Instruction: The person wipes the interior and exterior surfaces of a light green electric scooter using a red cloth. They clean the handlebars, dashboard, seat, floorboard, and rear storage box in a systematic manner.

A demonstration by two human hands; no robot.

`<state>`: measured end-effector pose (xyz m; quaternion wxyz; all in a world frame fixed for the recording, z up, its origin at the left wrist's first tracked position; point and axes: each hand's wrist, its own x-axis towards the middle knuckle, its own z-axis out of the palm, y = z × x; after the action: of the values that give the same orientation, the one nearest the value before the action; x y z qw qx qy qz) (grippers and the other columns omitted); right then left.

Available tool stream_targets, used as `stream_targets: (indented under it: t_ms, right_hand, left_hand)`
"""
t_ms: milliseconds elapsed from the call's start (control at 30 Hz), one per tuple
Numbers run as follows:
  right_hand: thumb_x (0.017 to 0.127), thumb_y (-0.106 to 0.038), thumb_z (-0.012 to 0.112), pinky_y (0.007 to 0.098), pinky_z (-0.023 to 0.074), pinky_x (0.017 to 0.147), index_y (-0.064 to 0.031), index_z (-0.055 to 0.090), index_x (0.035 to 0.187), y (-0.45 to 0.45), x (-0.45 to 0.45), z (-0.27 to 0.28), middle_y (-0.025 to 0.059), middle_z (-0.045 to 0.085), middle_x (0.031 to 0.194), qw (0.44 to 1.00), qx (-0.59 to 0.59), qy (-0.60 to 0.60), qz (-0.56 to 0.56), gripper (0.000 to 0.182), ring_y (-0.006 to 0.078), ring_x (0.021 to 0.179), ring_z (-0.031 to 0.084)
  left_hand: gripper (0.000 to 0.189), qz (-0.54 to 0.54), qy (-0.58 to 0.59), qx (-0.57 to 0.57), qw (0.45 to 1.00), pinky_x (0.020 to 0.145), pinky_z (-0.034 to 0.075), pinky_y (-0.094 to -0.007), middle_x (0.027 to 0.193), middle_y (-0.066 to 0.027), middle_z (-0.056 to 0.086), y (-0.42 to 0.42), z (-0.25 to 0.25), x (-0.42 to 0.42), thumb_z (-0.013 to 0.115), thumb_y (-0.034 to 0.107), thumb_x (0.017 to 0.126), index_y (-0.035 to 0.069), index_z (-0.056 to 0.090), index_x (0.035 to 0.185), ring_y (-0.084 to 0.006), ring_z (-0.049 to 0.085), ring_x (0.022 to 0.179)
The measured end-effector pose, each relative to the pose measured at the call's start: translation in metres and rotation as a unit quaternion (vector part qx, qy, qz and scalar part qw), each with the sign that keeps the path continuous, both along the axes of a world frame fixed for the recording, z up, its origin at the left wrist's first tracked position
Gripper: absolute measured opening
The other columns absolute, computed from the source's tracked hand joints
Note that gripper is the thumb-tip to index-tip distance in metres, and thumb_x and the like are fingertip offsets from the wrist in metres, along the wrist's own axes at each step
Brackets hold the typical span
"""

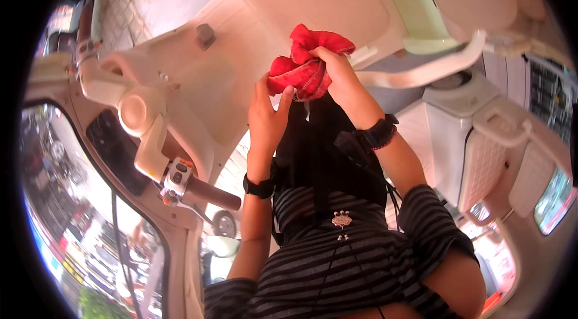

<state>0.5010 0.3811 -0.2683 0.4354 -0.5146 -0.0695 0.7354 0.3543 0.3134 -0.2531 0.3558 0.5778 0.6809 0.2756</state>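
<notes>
A bunched red cloth (307, 70) is held up in front of my body between both hands. My left hand (266, 113) has its thumb and fingers on the cloth's lower left edge. On the other side, my right hand (334, 66) grips the upper right part, its thumb lying over the folds. The cloth is crumpled, with a paler seam or hem running across it. Black bands sit on both wrists, and a dark box-like device (352, 149) is beside the right one. Some of my fingers are hidden behind the cloth.
I am at a small cabin vehicle. Its handlebar (140, 111) with a brown grip (214, 192) and brake lever stands at left. A pedal (205, 36) is on the pale floor. A white grab bar (420, 73) and quilted seat (485, 170) are at right.
</notes>
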Motion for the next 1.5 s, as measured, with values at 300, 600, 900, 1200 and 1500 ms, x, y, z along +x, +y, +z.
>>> stream_targets:
  t_ms: [300, 600, 900, 1200, 1500]
  right_hand:
    - [0.089, -0.008, 0.045, 0.0398, 0.0494, 0.083, 0.0001, 0.055, 0.101, -0.076, 0.043, -0.042, 0.0131, 0.063, 0.098, 0.953, -0.16, 0.172, -0.19, 0.017, 0.0255, 0.09, 0.061]
    - [0.085, -0.006, 0.045, 0.0337, 0.0512, 0.076, 0.0007, 0.054, 0.103, -0.143, 0.069, -0.042, 0.0106, 0.063, 0.09, 0.955, -0.033, 0.13, -0.264, 0.021, 0.021, 0.081, 0.062]
    - [0.082, -0.004, 0.054, 0.0274, 0.0442, 0.088, 0.0003, 0.05, 0.12, -0.203, 0.122, -0.013, 0.0047, 0.059, 0.11, 0.961, 0.096, -0.117, -0.233, 0.038, 0.0141, 0.101, 0.056]
    - [0.081, -0.009, 0.065, 0.03, 0.0447, 0.089, -0.0015, 0.048, 0.126, -0.252, 0.181, 0.041, 0.0065, 0.057, 0.117, 0.98, 0.072, -0.117, -0.141, 0.049, 0.0163, 0.106, 0.055]
    - [0.081, -0.011, 0.062, 0.0283, 0.0442, 0.087, -0.001, 0.051, 0.122, -0.298, 0.248, 0.047, 0.0059, 0.058, 0.112, 0.936, 0.138, -0.301, -0.121, 0.043, 0.013, 0.103, 0.053]
  left_hand:
    - [0.042, -0.123, -0.01, -0.005, 0.992, 0.076, 0.047, -0.0371, 0.098, -0.0191, 0.059, -0.027, -0.013, 0.017, 0.061, 0.025, 0.088, -0.002, 0.049, 0.118, -0.0288, 0.058, 0.086]
    - [0.042, -0.246, -0.025, -0.048, 0.968, 0.081, 0.046, -0.0378, 0.106, -0.0203, 0.056, -0.041, -0.009, 0.045, 0.058, 0.023, 0.089, -0.002, 0.047, 0.121, -0.0305, 0.057, 0.093]
    - [0.053, -0.343, -0.122, -0.079, 0.928, 0.098, 0.038, -0.0395, 0.127, -0.0197, 0.049, -0.045, -0.001, 0.101, 0.061, 0.02, 0.086, 0.001, 0.04, 0.132, -0.0301, 0.047, 0.118]
    - [0.065, -0.436, -0.377, -0.425, 0.699, 0.1, 0.035, -0.0309, 0.128, -0.0094, 0.046, -0.065, -0.013, 0.173, 0.065, 0.012, 0.083, 0.002, 0.03, 0.137, -0.0173, 0.043, 0.12]
    - [0.072, -0.527, -0.246, -0.223, 0.782, 0.093, 0.043, -0.0344, 0.121, -0.0141, 0.052, -0.106, 0.011, 0.256, 0.071, 0.017, 0.077, 0.002, 0.03, 0.134, -0.0236, 0.054, 0.109]
